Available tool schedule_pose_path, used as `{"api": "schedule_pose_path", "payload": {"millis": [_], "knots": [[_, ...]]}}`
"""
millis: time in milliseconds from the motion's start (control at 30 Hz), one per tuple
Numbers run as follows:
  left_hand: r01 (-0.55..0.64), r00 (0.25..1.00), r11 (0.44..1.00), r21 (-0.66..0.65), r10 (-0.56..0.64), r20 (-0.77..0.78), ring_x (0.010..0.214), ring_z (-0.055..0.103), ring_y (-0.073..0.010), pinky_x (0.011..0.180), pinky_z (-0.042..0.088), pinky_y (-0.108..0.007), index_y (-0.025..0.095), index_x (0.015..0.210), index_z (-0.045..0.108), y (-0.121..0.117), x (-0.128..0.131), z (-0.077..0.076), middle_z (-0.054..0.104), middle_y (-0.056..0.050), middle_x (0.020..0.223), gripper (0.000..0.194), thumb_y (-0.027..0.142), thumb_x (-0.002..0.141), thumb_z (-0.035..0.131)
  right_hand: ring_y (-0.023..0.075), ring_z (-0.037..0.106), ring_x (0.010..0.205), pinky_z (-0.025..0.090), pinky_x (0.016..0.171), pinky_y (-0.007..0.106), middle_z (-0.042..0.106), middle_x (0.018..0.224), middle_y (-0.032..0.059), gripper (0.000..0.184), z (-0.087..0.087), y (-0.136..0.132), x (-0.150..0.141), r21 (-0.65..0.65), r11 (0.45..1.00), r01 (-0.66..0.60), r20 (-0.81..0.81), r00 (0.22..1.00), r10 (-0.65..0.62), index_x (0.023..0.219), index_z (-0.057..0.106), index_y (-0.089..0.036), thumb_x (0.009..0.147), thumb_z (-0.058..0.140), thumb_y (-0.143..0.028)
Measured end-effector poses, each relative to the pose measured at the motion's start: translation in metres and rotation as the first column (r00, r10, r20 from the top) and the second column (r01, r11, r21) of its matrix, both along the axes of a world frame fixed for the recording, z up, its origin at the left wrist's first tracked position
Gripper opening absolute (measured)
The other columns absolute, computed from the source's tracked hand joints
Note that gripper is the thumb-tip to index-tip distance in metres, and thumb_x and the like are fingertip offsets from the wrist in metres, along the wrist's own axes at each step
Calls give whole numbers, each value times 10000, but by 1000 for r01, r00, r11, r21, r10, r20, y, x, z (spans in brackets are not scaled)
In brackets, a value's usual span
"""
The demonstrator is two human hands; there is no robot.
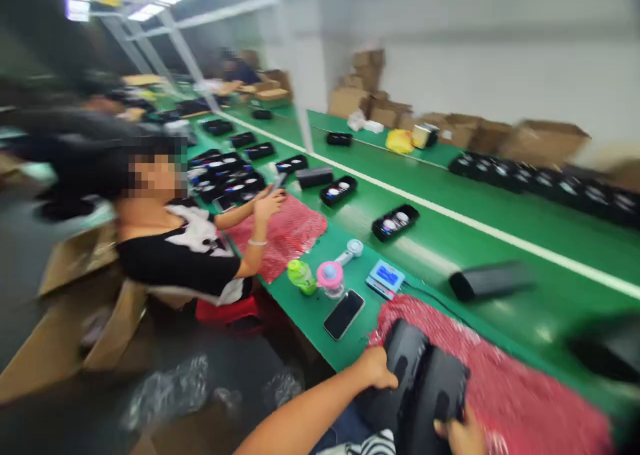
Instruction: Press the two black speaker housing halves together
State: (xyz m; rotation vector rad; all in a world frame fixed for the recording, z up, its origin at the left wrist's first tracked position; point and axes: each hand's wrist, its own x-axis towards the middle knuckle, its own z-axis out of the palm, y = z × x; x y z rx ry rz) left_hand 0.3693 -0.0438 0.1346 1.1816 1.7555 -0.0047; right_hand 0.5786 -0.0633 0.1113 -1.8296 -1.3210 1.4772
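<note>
Two long black rounded shells lie side by side in front of me, partly over the near edge of the bench; whether they are joined I cannot tell. My left hand (379, 368) is closed on the left black shell (407, 348), thumb on top. On the right black shell (445, 382), near its lower end, my right hand (463, 434) is closed, cut off by the frame's bottom edge. Under and beyond the shells spreads red bubble wrap (520, 388). A phone (344, 315) and a small blue device with a screen (385, 278) lie to the left.
A green bottle (301, 277), a pink-lidded cup (331, 278) and a handheld fan (351, 250) stand left. Along the green conveyor (425, 195) sit black housings (395, 222). A co-worker (185, 242) sits left, holding something dark. Cardboard boxes (543, 142) line the wall.
</note>
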Motion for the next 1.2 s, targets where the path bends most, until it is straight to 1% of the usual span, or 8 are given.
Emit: {"api": "schedule_pose_path", "payload": {"millis": [67,167,333,500,733,833,967,1200], "knots": [[75,997,997,36,-76,25,816,650,-215,674,492,-258,149,970,670,-1,-4,6,706,-77,907,403,282,590,637,289,601,924,534,786,440,623,977,92,557,-5,-8,0,-33,977,211,40,977,-210,1111,524,-191,561,591,-138],[174,983,983,67,-177,44,872,644,-214,727,486,-269,130,1066,613,11,-6,2,689,-100,1001,428,269,662,577,264,603,885,513,831,398,625,1018,110,752,-8,-7,1,-24,961,277,71,959,-275,1208,453,-128,464,525,-42],[229,973,973,33,-229,5,976,625,-263,829,477,-327,81,1053,591,21,-4,-11,658,-172,1083,428,282,677,632,271,589,939,488,844,370,625,1053,96,833,-5,0,1,-51,922,385,117,919,-377,1231,461,-142,433,611,47],[140,988,990,27,-141,57,982,633,-222,831,491,-288,123,1046,592,21,-8,-22,672,-125,1088,428,262,654,694,239,587,939,488,840,337,628,1060,60,848,-8,-4,-1,-33,908,417,-6,909,-417,1221,485,-165,425,637,84],[132,979,990,40,-137,149,949,647,-194,823,503,-278,129,1086,560,18,-10,-31,675,-108,1088,413,234,697,650,244,553,994,463,871,358,575,1141,87,936,-15,-3,12,-111,899,423,-43,902,-430,1277,422,-140,403,701,46],[127,975,991,46,-133,176,939,651,-193,818,509,-278,142,1081,563,17,-10,-31,681,-94,1073,404,232,698,653,230,554,994,459,872,350,581,1111,66,886,-12,-4,16,-113,902,416,-149,891,-429,1233,448,-153,404,695,41],[137,963,989,58,-147,224,961,647,-195,838,506,-282,154,1096,561,17,-8,-27,678,-82,1083,413,202,696,648,225,556,987,468,850,345,580,1102,57,866,-8,-7,15,-114,885,452,-197,862,-466,1216,450,-170,409,681,42],[168,975,985,47,-173,136,972,643,-217,861,499,-322,141,1093,571,18,-7,-22,677,-100,1083,420,234,695,664,231,566,974,470,853,361,573,1123,69,851,-13,-8,15,-119,897,427,-195,875,-442,1212,449,-174,423,684,39]]}}
